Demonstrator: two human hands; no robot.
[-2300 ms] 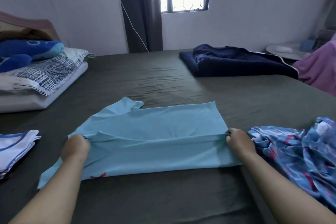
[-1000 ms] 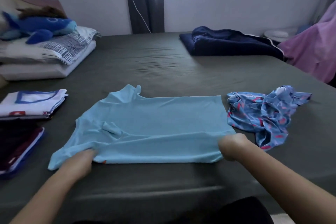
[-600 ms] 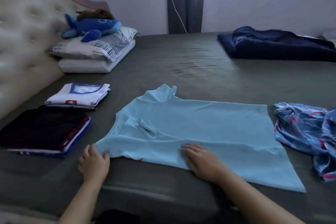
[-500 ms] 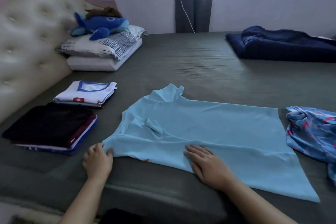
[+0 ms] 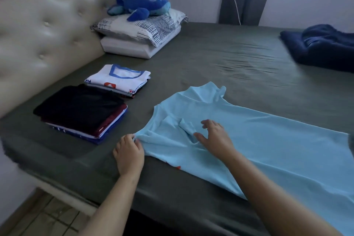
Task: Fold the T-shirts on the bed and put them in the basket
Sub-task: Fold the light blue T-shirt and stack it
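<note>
Two bare hands work at the near-left corner of a light blue T-shirt, which lies spread flat on the dark grey bed and serves as the reference for everything else. The left hand sits at the shirt's leftmost tip, fingers curled in and pinching a bunched bit of sleeve fabric between thumb and fingertips. The right hand is over the shirt just right of that, fingers spread wide and holding nothing; whether the palm actually presses on the cloth is hard to tell, as the hand is blurred. A small raised fold of fabric stands between the two hands.

Left of the shirt, apart from it, lies a stack of folded dark garments, and just beyond that stack a folded white T-shirt with blue collar trim. Farther back on the same side are two stacked pillows with a blue plush toy on top, against a cream tufted headboard. Beyond the shirt to the right, well apart, rests a navy blanket.
</note>
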